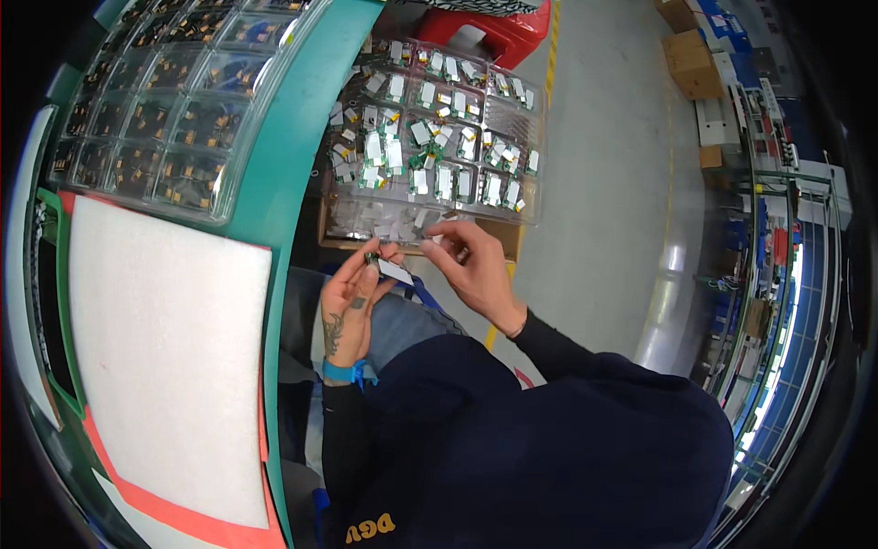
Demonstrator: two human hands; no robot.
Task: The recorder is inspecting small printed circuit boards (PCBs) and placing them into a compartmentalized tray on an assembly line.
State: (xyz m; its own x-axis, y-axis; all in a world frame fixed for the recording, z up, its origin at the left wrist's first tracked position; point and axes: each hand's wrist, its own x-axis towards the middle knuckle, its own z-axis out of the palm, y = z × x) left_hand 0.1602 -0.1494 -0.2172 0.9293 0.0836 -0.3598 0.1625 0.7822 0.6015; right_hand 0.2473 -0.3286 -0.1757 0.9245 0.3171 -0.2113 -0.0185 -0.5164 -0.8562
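Observation:
My left hand (349, 297), with a blue band at the wrist, is closed on a small circuit board with a white rectangular pouch cell (395, 272). The board end sits between thumb and fingers, and the white part sticks out to the right. My right hand (477, 270) is just right of it, apart from the board. Its thumb and forefinger come together in a pinch; whatever is between them is too small to make out. Just beyond both hands lies a heap of small whitish translucent pieces (389, 222) in an open cardboard box.
A clear compartment tray (535, 197) with many green boards and white cells rests on the box. On the green table (288, 156) at left are another clear tray (224, 197) of dark parts and a white foam sheet (169, 366). A red bin (512, 41) stands beyond.

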